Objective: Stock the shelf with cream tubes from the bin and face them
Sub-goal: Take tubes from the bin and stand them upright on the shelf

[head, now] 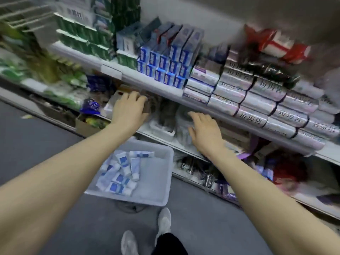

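Reaching under the shelf [152, 85], both hands' grip slack and empty: left hand [128, 107], right hand [204, 131].

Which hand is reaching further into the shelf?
The left hand: its fingers go under the shelf edge, while the right hand hovers nearer the front.

Upper board, left to right: green boxes [81, 36] stacked, blue boxes [166, 67] in rows at the front edge, silver packs [257, 100] stacked along the right stretch. Red-and-white pack [279, 44] lies on top at the right, dark wrapped bundle [272, 70] just below it. Far left, green packets [36, 78], blurred. Grey floor [36, 137] below; two pale shoes [147, 234] and a black trouser leg [169, 244] at the bottom edge.
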`<state>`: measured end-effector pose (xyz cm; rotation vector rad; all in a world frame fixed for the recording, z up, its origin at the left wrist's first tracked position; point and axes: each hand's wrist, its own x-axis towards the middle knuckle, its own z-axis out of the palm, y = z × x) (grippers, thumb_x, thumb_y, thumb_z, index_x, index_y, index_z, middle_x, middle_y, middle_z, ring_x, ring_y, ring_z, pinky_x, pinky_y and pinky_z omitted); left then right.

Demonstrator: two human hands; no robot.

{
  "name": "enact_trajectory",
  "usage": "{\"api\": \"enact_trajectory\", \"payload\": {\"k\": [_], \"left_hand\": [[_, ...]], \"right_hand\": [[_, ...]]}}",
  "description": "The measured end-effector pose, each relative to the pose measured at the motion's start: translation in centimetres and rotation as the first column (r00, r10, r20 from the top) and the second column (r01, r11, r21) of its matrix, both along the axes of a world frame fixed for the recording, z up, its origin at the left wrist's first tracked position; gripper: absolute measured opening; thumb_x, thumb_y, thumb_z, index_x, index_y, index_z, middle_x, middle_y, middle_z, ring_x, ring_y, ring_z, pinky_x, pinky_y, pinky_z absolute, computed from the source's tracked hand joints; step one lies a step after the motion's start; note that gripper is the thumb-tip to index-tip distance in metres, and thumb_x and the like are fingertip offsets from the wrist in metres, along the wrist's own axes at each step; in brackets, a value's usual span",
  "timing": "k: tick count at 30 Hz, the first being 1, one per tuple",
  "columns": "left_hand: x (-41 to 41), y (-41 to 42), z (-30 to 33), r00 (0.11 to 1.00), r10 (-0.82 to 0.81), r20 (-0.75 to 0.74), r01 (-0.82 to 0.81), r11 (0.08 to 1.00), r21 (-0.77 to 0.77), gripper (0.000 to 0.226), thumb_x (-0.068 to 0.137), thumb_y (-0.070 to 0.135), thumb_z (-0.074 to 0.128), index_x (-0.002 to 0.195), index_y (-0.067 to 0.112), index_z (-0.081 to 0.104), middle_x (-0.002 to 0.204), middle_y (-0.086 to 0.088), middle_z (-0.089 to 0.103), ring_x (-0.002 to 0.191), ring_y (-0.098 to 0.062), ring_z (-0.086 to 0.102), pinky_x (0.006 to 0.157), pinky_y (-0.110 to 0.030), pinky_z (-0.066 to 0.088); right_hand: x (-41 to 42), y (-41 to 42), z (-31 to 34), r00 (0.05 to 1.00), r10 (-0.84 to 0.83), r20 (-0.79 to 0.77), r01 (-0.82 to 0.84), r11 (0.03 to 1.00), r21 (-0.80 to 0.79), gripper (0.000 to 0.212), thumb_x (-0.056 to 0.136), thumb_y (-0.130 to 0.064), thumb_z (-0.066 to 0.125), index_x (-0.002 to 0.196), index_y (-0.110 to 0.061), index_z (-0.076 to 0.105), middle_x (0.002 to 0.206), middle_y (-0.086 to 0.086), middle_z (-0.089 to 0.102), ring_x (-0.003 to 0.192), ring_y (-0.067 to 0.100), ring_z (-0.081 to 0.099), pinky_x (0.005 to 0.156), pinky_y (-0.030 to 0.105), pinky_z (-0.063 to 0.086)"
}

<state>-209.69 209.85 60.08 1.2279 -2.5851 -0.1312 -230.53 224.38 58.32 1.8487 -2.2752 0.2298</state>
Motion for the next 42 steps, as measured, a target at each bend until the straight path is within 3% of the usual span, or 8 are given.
{"api": "enact_trajectory", "payload": {"k": [2, 8, 12, 20, 28, 32, 37, 42], "left_hand": [[2.3, -0.3, -3.6, 0.999, 0.031, 0.042, -0.034, 0.997, 0.066, 0.049, 0.083, 0.034, 0.067, 0.126, 0.013, 0.054, 0.121, -0.013, 0.054, 0.109, -0.037, 0.048, 0.081, -0.047, 0.048], [7.9, 0.3, -13.9, 0.978, 0.169, 0.125, -0.197, 0.942, 0.272, 0.051, 0.081, 0.024, 0.072, 0.127, 0.010, 0.055, 0.124, -0.014, 0.054, 0.109, -0.039, 0.050, 0.079, -0.048, 0.048], [10.1, 0.8, -20.1, 0.951, 0.236, 0.198, -0.299, 0.864, 0.404, 0.050, 0.084, 0.026, 0.069, 0.130, 0.015, 0.054, 0.128, -0.009, 0.054, 0.113, -0.036, 0.050, 0.083, -0.044, 0.048], [12.0, 1.0, -31.1, 0.891, 0.294, 0.347, -0.448, 0.699, 0.558, 0.052, 0.089, 0.029, 0.062, 0.137, 0.018, 0.047, 0.134, -0.005, 0.048, 0.120, -0.029, 0.046, 0.091, -0.040, 0.045], [12.8, -0.1, -40.0, 0.872, 0.288, 0.397, -0.486, 0.611, 0.624, 0.058, 0.089, 0.023, 0.061, 0.142, 0.012, 0.039, 0.141, -0.011, 0.042, 0.128, -0.032, 0.038, 0.101, -0.043, 0.040], [13.1, -0.4, -42.5, 0.852, 0.276, 0.444, -0.517, 0.570, 0.638, 0.064, 0.089, 0.023, 0.061, 0.145, 0.015, 0.031, 0.141, -0.012, 0.039, 0.125, -0.034, 0.041, 0.102, -0.042, 0.039], [12.8, -0.1, -44.0, 0.796, 0.217, 0.565, -0.552, 0.643, 0.531, 0.061, 0.088, 0.019, 0.062, 0.140, 0.014, 0.031, 0.132, -0.015, 0.039, 0.113, -0.035, 0.048, 0.094, -0.040, 0.045], [12.8, 0.1, -44.1, 0.758, 0.184, 0.626, -0.589, 0.605, 0.535, 0.038, 0.090, 0.015, 0.057, 0.126, 0.012, 0.044, 0.113, -0.010, 0.058, 0.101, -0.029, 0.057, 0.080, -0.035, 0.048]], "right_hand": [[1.9, -1.1, -3.4, 0.998, 0.040, 0.054, -0.044, 0.997, 0.060, 0.045, 0.084, -0.030, 0.043, 0.123, -0.011, 0.056, 0.108, 0.010, 0.063, 0.090, 0.035, 0.057, 0.073, 0.041, 0.046], [5.2, -4.4, -13.4, 0.968, 0.130, 0.214, -0.176, 0.961, 0.214, 0.040, 0.086, -0.022, 0.060, 0.124, -0.011, 0.054, 0.113, 0.009, 0.061, 0.098, 0.033, 0.056, 0.081, 0.042, 0.048], [6.1, -6.4, -19.6, 0.952, 0.106, 0.286, -0.204, 0.919, 0.338, 0.044, 0.085, -0.019, 0.061, 0.128, -0.011, 0.053, 0.116, 0.010, 0.061, 0.101, 0.034, 0.057, 0.086, 0.045, 0.048], [7.2, -9.9, -31.3, 0.929, 0.095, 0.357, -0.281, 0.809, 0.517, 0.050, 0.080, 0.002, 0.063, 0.129, -0.008, 0.058, 0.112, 0.017, 0.063, 0.093, 0.039, 0.059, 0.080, 0.042, 0.049], [10.4, -12.8, -39.7, 0.922, 0.056, 0.384, -0.312, 0.695, 0.648, 0.047, 0.097, -0.024, 0.049, 0.143, -0.021, 0.040, 0.124, 0.013, 0.053, 0.107, 0.033, 0.051, 0.089, 0.038, 0.042], [12.0, -13.8, -42.3, 0.929, -0.050, 0.367, -0.244, 0.662, 0.709, 0.050, 0.097, -0.036, 0.049, 0.143, -0.020, 0.035, 0.129, 0.015, 0.045, 0.110, 0.032, 0.051, 0.091, 0.038, 0.042], [13.4, -14.1, -43.3, 0.884, -0.269, 0.383, -0.125, 0.653, 0.747, 0.063, 0.092, -0.026, 0.062, 0.142, -0.013, 0.027, 0.127, 0.016, 0.038, 0.102, 0.035, 0.057, 0.083, 0.036, 0.045], [12.9, -13.5, -43.3, 0.855, -0.390, 0.342, -0.056, 0.586, 0.808, 0.093, 0.083, -0.023, 0.070, 0.150, -0.009, 0.007, 0.122, 0.015, 0.055, 0.111, 0.032, 0.056, 0.092, 0.036, 0.044]]}}
